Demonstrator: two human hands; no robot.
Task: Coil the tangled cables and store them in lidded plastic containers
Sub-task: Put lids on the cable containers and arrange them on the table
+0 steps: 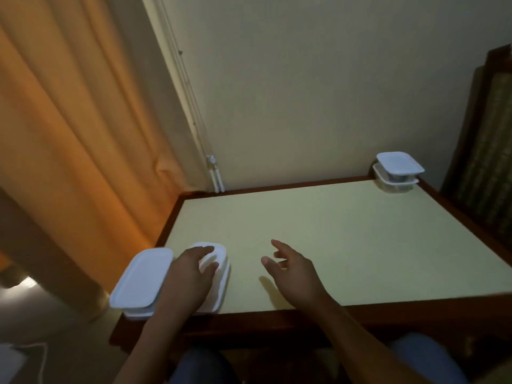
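apparently a storing step is in hand: a lidded container (223, 273) at the near left corner of the table (332, 231) is gripped by the left hand (191, 275), with the fingers curled over its lid. the right hand (296, 268) is held above the table's near edge, its fingers loosely spread and holding nothing. no cables are seen on the table. next, the lid probably must be lifted or pressed shut.
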